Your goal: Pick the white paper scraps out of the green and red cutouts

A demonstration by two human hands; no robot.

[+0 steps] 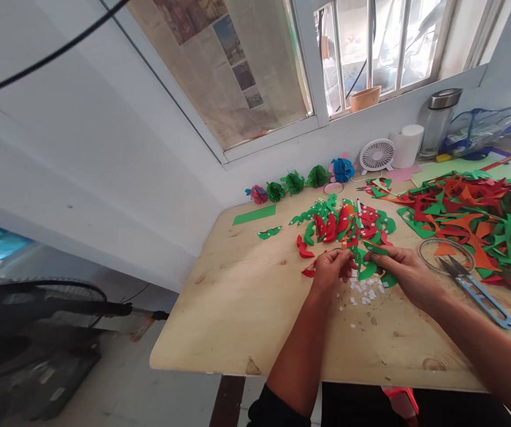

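My right hand pinches a folded green paper piece between thumb and fingers. Close by on the left, the fingertips of my left hand are pressed together; whatever they hold is too small to make out. Between and beyond both hands lie red paper cutouts and green paper cutouts, several bearing small white squares. Loose white paper squares are scattered on the wooden table just below my hands. A pen stands among the cutouts.
Right of my hands lie thread snips, a clear tape-like ring and a large heap of paper scraps. Along the wall stand green paper ornaments, a small white fan and a glass bottle. A green strip lies at the back left.
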